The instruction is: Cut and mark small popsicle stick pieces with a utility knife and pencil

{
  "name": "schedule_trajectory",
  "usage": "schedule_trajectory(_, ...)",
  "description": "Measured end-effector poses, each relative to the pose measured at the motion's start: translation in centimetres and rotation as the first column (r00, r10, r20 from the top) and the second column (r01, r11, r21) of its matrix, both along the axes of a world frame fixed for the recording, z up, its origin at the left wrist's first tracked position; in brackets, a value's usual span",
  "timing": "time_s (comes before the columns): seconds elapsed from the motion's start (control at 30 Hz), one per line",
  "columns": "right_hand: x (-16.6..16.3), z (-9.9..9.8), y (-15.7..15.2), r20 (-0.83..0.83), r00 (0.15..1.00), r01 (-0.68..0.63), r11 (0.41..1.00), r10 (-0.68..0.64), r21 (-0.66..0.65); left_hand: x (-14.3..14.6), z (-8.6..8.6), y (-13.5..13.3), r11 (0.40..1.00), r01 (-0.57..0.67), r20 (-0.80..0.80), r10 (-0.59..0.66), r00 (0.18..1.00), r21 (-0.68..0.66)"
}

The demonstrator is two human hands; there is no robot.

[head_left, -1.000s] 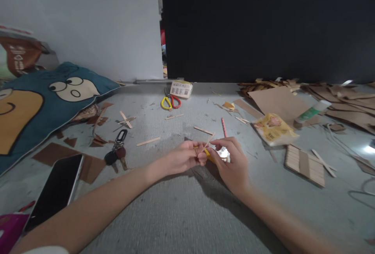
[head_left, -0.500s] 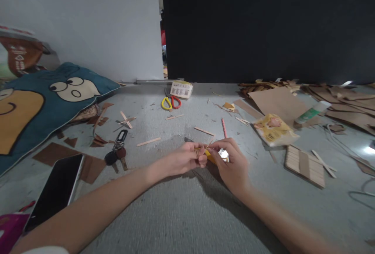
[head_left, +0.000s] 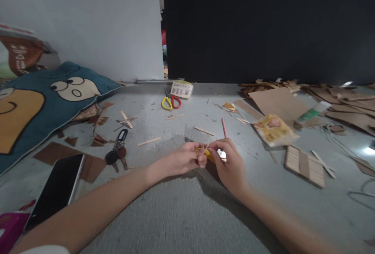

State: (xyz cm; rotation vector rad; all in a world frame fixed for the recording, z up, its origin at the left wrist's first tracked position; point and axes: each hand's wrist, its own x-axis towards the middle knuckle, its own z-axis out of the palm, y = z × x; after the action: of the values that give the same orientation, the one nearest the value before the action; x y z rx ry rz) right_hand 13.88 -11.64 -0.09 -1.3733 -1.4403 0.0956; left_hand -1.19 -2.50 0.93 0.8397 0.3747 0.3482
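Observation:
My left hand [head_left: 190, 156] is closed, its fingertips pinching a thin wooden stick [head_left: 209, 144] that slants up toward the right. Close against it, my right hand [head_left: 230, 162] is also closed, thumb and forefinger pressed together at the stick's lower part. What else those fingers hold is hidden. Behind and under both hands lies a yellow object [head_left: 209, 155], mostly covered. A dark grey tip shows just beyond my left fingers, and a shiny silvery patch [head_left: 222, 154] beside my right palm. A red patterned straw-like stick [head_left: 224, 127] lies just past my right hand.
Loose craft sticks [head_left: 149, 141] and scissors [head_left: 171, 102] lie ahead. At left are keys [head_left: 119, 154], a phone [head_left: 54, 191] and a blue cushion [head_left: 58, 101]. A bundle of craft sticks [head_left: 293, 160], a yellow packet [head_left: 274, 129], a glue stick [head_left: 312, 113] and brown cardboard [head_left: 271, 101] are at right.
My right hand has shifted very slightly, and a little less of the silvery patch shows. My left hand keeps nearly the same place and pinch.

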Motion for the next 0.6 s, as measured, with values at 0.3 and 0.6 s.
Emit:
schedule_trajectory(0.3, -0.06, 0.13, 0.10, 0.021, 0.999, -0.037, 0.999, 0.037, -0.007, -0.18, 0.13, -0.07, 1.000, -0.015, -0.015, 0.014, 1.000, -0.015)
schedule_trajectory(0.6, 0.31, -0.16, -0.18, 0.158, 0.985, 0.058, 0.996, -0.068, 0.071, 0.00, -0.35, 0.23, 0.999, -0.035, 0.007, 0.035, 0.999, -0.039)
